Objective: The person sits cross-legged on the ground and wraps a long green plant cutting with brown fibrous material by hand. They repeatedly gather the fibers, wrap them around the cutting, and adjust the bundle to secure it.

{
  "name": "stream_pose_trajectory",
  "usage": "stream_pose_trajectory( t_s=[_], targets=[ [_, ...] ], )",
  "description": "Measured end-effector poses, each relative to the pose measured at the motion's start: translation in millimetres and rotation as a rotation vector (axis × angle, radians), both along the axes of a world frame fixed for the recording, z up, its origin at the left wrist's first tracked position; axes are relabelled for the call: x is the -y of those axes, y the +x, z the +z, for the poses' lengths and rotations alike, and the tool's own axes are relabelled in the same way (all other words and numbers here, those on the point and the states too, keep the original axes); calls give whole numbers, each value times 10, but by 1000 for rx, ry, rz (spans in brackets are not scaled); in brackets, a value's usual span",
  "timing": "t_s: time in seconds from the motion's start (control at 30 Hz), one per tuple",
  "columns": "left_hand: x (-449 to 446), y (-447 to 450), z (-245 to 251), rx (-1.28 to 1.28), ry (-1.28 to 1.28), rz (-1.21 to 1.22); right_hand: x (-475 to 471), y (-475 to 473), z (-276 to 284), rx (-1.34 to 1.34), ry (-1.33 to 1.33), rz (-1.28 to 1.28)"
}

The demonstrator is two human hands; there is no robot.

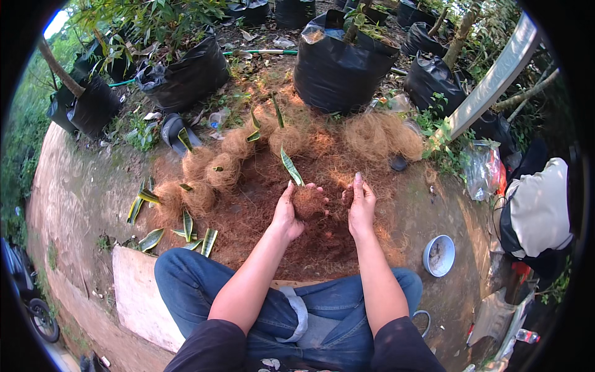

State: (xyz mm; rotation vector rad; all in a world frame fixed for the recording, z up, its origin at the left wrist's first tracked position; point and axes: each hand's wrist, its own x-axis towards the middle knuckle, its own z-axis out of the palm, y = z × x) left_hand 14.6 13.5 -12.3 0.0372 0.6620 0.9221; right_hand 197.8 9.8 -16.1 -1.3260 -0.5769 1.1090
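My left hand cups a round ball of brown, fibrous growing medium. A variegated snake plant leaf cutting stands up from the ball's top. To its right, my right hand is apart from the ball, its fingers curled on a clump of the same brown medium. Below both hands spreads loose medium on the ground. Several fibre-wrapped balls with leaf pieces form an arc ahead and left. Cut snake plant leaves lie near my left knee. Loose coconut fibre is heaped ahead right.
A light blue bowl rests by my right knee. Large black planter bags line the far side. A sandal lies beyond the balls. On the right are a slanting post and a pale bag; a flat board lies left.
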Motion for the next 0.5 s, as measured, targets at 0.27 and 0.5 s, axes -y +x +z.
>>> stream_pose_trajectory(
  t_s=[0.27,0.5],
  targets=[
    [153,249,-97,-298,193,0,143,-357,34,247,164,117],
    [199,283,-239,-318,237,94,222,-443,35,524,351,352]
  ],
)
